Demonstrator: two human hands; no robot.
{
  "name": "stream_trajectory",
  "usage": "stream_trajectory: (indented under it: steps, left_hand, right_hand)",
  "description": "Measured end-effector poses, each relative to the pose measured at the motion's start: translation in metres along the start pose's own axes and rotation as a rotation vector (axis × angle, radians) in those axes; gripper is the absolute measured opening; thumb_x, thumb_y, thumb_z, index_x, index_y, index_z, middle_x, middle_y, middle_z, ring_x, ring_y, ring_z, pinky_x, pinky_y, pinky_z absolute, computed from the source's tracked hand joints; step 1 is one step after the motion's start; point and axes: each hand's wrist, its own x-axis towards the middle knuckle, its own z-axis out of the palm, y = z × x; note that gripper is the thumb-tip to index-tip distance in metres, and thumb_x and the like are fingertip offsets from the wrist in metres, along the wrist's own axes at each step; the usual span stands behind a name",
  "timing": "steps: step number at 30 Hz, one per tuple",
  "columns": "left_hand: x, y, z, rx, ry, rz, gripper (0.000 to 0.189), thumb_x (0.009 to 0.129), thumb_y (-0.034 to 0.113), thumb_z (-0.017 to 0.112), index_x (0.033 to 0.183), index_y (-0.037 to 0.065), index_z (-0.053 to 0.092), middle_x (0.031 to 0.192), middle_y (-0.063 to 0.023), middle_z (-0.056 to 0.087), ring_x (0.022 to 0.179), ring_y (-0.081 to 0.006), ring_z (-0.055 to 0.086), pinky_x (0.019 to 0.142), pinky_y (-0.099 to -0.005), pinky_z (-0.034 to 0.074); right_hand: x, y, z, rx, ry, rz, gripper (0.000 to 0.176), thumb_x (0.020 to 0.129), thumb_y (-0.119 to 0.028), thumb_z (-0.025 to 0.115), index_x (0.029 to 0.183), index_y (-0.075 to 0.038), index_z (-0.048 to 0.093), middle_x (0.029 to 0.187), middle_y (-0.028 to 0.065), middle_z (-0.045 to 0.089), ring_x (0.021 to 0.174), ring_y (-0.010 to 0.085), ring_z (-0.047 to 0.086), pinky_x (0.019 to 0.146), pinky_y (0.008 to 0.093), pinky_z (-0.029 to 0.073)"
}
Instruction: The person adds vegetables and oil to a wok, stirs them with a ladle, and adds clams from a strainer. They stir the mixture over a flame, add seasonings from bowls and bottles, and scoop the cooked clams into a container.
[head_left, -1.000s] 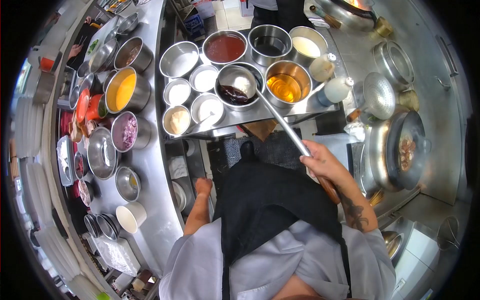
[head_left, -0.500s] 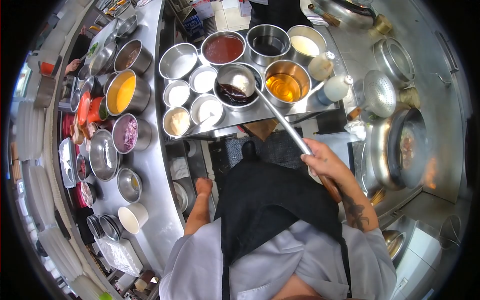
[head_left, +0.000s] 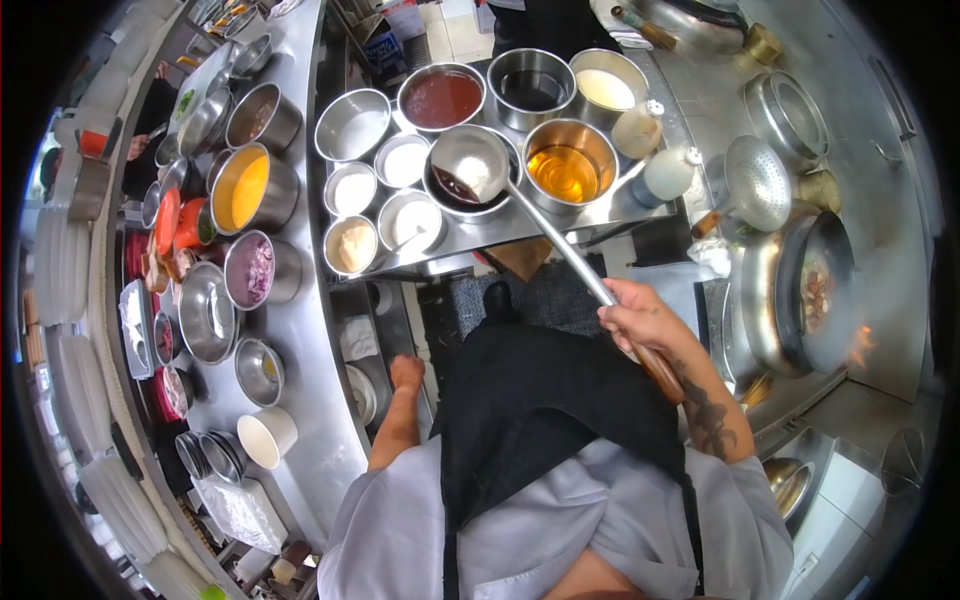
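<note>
Right grip (head_left: 635,315) is clasping a ladle (head_left: 560,243) around its handle, where the metal shaft is meeting the wooden end; that end is running back beside the forearm. The ladle's bowl is sitting at the mouth of a steel pot (head_left: 470,211) of dark sauce on the front worktop (head_left: 480,236); dark sauce is showing in the bowl. Whether the bowl is touching the pot, cannot tell. Left grip (head_left: 407,373) is forming a fist, hanging just beside the edge of the left worktop (head_left: 310,380); contact there, cannot tell. Amber liquid (head_left: 565,172) is filling the next pot right; red sauce (head_left: 440,100), black liquid (head_left: 531,92) and cream-coloured liquid (head_left: 605,90) are lining the back row. Small white-filled tubs (head_left: 404,160) are clustering left of the ladle. Two squeeze bottles (head_left: 668,175) are standing at the right end. Farther right, a perforated skimmer (head_left: 757,185) is lying near a wok (head_left: 830,250) holding pieces of food; flame (head_left: 862,345) is showing beside it. Chopped purple onion (head_left: 260,272) is sitting in a pot on the left worktop.
</note>
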Motion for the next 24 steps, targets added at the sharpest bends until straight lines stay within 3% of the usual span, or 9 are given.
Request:
stream_trajectory:
  steps: [6,11,15,23,24]
  left_hand:
    - [0.003,-0.005,0.005,0.023,0.016,0.057,0.026,0.08,0.022,0.056,0.089,0.002,0.07,0.095,-0.0236,0.067,0.094,-0.0396,0.064,0.086,-0.0447,0.05]
    - [0.014,-0.026,0.023,0.135,0.026,0.182,0.026,0.08,0.022,0.056,0.087,0.002,0.07,0.095,-0.0243,0.067,0.094,-0.0401,0.064,0.086,-0.0451,0.05]
    - [-0.001,-0.009,0.007,0.035,0.017,0.082,0.026,0.08,0.022,0.055,0.088,0.001,0.07,0.095,-0.0251,0.067,0.094,-0.0407,0.064,0.087,-0.0449,0.05]
    - [0.031,-0.004,0.035,0.111,-0.045,0.244,0.025,0.078,0.02,0.055,0.085,0.002,0.071,0.095,-0.0246,0.067,0.091,-0.0419,0.064,0.085,-0.0452,0.051]
    - [0.038,0.001,0.04,0.164,-0.084,0.358,0.025,0.077,0.02,0.055,0.084,0.002,0.071,0.094,-0.0243,0.067,0.09,-0.0427,0.064,0.084,-0.0456,0.051]
  right_hand:
    - [0.005,0.0,-0.002,0.113,-0.092,0.011,0.016,0.09,-0.003,0.052,0.105,-0.001,0.052,0.066,0.0019,0.05,0.042,0.0089,0.047,0.038,0.022,0.04]
    - [0.007,0.004,-0.003,0.246,-0.126,0.058,0.019,0.09,-0.004,0.051,0.109,-0.002,0.052,0.067,0.0028,0.051,0.042,0.0087,0.047,0.037,0.022,0.038]
    - [-0.002,0.0,-0.004,0.42,-0.114,0.152,0.028,0.091,-0.006,0.051,0.119,-0.002,0.052,0.066,0.0021,0.048,0.039,0.0082,0.044,0.037,0.0222,0.038]
    - [-0.059,0.012,-0.022,0.775,-0.308,-0.031,0.034,0.093,-0.011,0.047,0.124,0.003,0.048,0.068,0.0007,0.047,0.038,0.0048,0.042,0.034,0.0208,0.034]
    - [-0.072,0.017,-0.026,0.83,-0.324,-0.076,0.035,0.093,-0.011,0.046,0.125,0.004,0.047,0.068,0.0004,0.047,0.038,0.004,0.042,0.034,0.0207,0.033]
